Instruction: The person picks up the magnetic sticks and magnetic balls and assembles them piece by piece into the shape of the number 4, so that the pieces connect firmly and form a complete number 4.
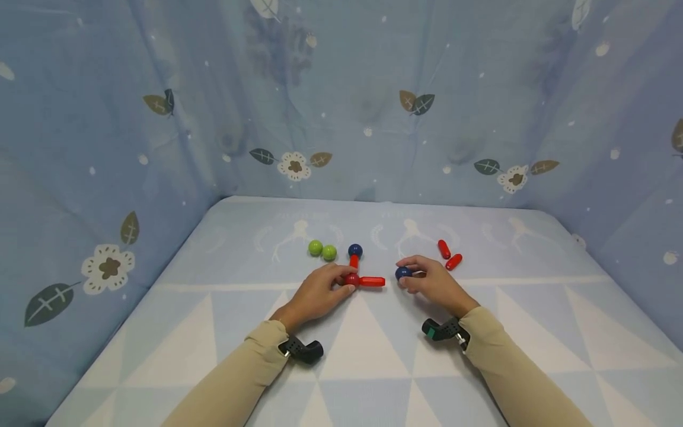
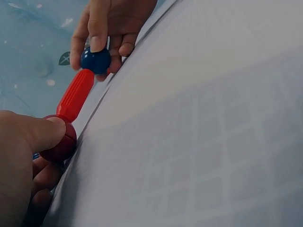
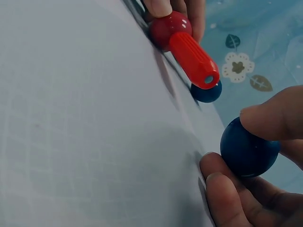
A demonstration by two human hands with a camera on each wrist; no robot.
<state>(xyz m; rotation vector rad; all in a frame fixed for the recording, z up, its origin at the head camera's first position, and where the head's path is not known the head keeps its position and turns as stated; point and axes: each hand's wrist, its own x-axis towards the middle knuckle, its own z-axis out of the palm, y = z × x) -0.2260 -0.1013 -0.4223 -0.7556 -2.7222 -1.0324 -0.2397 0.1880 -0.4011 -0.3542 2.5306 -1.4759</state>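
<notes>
My left hand (image 1: 320,292) pinches a red ball (image 1: 351,279) between thumb and fingers, low over the cloth. Two red rods join that ball: one rod (image 1: 372,281) points right, the other rod (image 1: 354,261) runs away from me to a dark blue ball (image 1: 355,251). A second dark blue ball (image 3: 250,147) sits between the thumb and fingertips of my right hand (image 1: 436,287). In the head view, a small gap separates this ball from the right-pointing rod's free end. A small round tip shows in that rod end (image 3: 209,79) in the right wrist view.
Two green balls (image 1: 322,249) lie beyond my left hand. Past my right hand are two loose red rods (image 1: 454,261). A patterned cloth (image 1: 368,350) covers the table, and blue curtains (image 1: 363,118) hang behind it and at both sides.
</notes>
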